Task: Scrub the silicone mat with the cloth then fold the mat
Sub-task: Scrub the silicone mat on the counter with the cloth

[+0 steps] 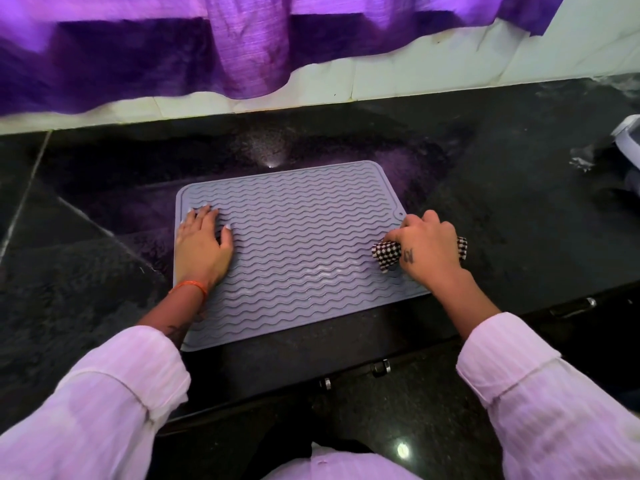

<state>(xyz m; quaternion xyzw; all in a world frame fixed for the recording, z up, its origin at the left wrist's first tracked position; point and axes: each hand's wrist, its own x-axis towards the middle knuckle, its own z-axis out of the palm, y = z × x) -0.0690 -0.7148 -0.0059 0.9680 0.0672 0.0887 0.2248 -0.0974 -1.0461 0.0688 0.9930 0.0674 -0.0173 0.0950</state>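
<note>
A grey silicone mat (298, 244) with wavy ridges lies flat on the black stone counter (502, 209). My left hand (202, 242) rests flat on the mat's left side, fingers spread, holding nothing. My right hand (427, 249) is closed on a bunched black-and-white checked cloth (386, 256), pressed on the mat's right edge. Part of the cloth sticks out on both sides of the fist.
A purple curtain (242, 53) hangs over the white tiled wall behind the counter. A white object (628, 133) stands at the far right edge. Cabinet handles (381, 367) show below the counter's front edge.
</note>
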